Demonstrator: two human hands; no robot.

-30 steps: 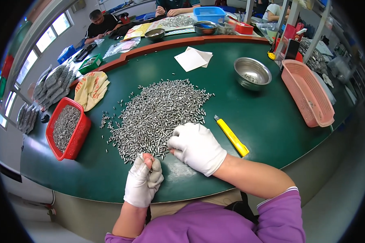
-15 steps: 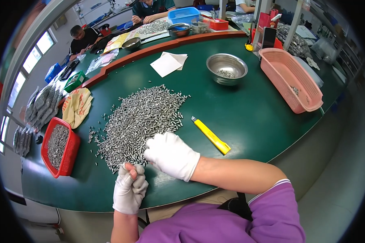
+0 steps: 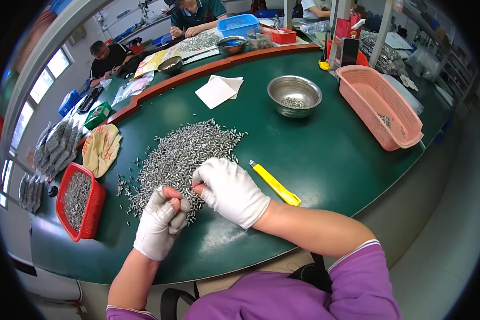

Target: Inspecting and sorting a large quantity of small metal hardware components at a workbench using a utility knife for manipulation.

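Note:
A wide pile of small shiny metal pins (image 3: 170, 154) lies on the green table, with loose ones along its left side. My left hand (image 3: 161, 223), in a white glove with bare thumb and fingertip, is pinched closed over the near edge of the pile. My right hand (image 3: 230, 191), gloved the same way, curls over the pile's near right side, thumb and fingers together. Whatever sits between the fingertips of either hand is too small or hidden. Right of my right hand lies a yellow utility knife (image 3: 275, 184).
A steel bowl (image 3: 294, 109) and a pink basket (image 3: 378, 106) hold a few metal pieces. On the left stand a red basket (image 3: 93, 208) of small parts, a yellowish cloth (image 3: 100, 149) and grey filled bags (image 3: 56, 144). White paper (image 3: 216, 92) lies beyond the pile. People sit across the red-brown ledge (image 3: 197, 70).
My left hand has moved up over the pile's edge, with more of the forearm showing. My right hand has lifted slightly, and its thumb now shows. The view has shifted a little.

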